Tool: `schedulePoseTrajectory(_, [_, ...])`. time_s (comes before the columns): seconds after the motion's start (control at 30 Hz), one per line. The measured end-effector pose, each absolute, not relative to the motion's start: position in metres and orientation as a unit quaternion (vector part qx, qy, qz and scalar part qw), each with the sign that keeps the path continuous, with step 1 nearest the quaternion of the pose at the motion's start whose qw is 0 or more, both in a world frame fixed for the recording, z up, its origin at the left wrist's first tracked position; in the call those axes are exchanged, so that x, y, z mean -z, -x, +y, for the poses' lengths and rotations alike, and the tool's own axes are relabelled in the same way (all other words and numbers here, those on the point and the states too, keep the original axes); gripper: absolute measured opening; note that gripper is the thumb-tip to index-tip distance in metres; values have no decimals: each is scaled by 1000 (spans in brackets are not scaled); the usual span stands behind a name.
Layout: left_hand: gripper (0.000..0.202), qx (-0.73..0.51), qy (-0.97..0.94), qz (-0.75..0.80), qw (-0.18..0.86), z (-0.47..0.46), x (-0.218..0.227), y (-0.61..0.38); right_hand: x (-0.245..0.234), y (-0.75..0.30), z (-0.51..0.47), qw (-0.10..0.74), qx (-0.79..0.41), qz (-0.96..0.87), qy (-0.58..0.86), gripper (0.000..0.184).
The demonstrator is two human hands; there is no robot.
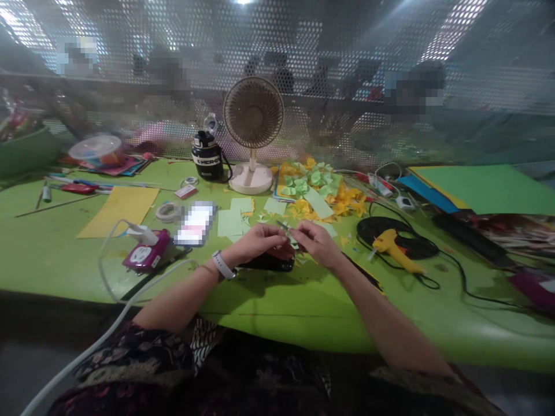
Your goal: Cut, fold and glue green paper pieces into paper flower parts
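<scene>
My left hand (258, 242) and my right hand (316, 242) meet low over the green table (56, 260). The left hand seems to hold small scissors, whose metal blade (283, 226) points toward the right hand. My right fingers pinch a small pale green paper scrap (295, 242), partly hidden by them. Beneath the left hand lies a flat black object (269, 263). Loose pale green paper rectangles (229, 223) lie just beyond my hands, and a heap of yellow and green paper cut-outs (314, 188) is farther ahead.
A yellow hot glue gun (392, 248) lies on black cables to the right. A white desk fan (254, 115) and black flask (207, 155) stand ahead. To the left are a magenta power socket (147, 251), a pixelated object (195, 222) and yellow card (119, 211).
</scene>
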State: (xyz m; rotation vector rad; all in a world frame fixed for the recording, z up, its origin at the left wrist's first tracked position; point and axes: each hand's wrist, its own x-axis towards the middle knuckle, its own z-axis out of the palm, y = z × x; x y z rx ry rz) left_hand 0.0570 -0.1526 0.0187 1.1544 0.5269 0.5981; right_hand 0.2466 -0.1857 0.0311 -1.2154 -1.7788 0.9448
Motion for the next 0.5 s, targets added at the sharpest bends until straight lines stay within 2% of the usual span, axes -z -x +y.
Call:
schedulePoseTrajectory(0.33, [40,-233,-546,251,764,-153,-25,-55,-30,-243,-189,400,-318,-722,465,36])
schedulePoseTrajectory(0.5, [40,-250,-569,245,744,-151,-25,-52,-38,-244,-191,359,-283,-745,486,37])
